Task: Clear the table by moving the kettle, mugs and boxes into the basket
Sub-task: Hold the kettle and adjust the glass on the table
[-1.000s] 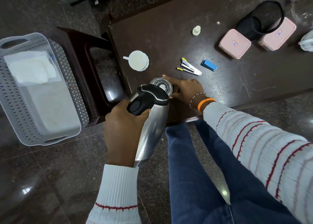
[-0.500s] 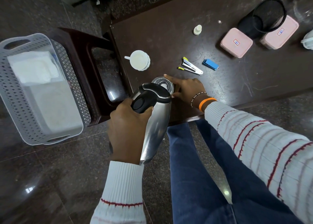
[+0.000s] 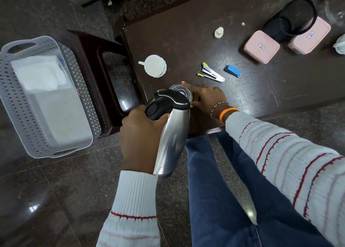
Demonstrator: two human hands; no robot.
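Kettle (image 3: 172,134) is off the tabletop (image 3: 186,41), hanging past its near edge over the floor; left hand (image 3: 143,134) wrapped round the black handle, that grip carrying all the weight. Right hand (image 3: 207,99) pinches the round kettle base (image 3: 180,89) at the tabletop edge. Risks: kettle swinging into the edge, or the base sliding off. Basket (image 3: 11,97) sits on the floor to the left, white cloth inside. Dark scratched tabletop, polished stone floor.
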